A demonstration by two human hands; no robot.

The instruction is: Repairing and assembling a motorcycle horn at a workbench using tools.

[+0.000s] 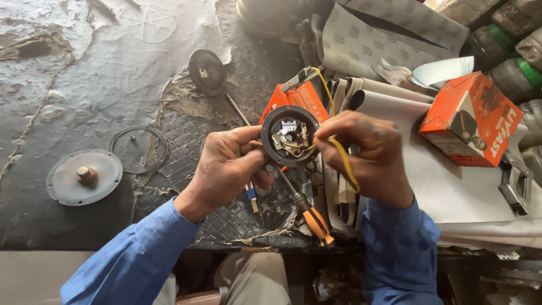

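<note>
Part in hand: round black horn housing with exposed metal contacts (290, 135), held up above the workbench between both hands.
Left hand (228, 164): fingers closed around the housing's left rim, steadying it.
Right hand (364, 152): fingertips pinched on a yellow insulated wire (345, 164) at the housing's right edge.
Doing it well: I judge it wise to keep the housing level and guide the wire gently, avoiding strain on the contacts.
Nearby: orange-handled screwdriver (313, 220) below; orange cardboard box (471, 118) to the right; grey metal disc (84, 176) well apart, left.

A grimy dark workbench (84, 73) with a ribbed rubber mat (186, 135), daylit.
</note>
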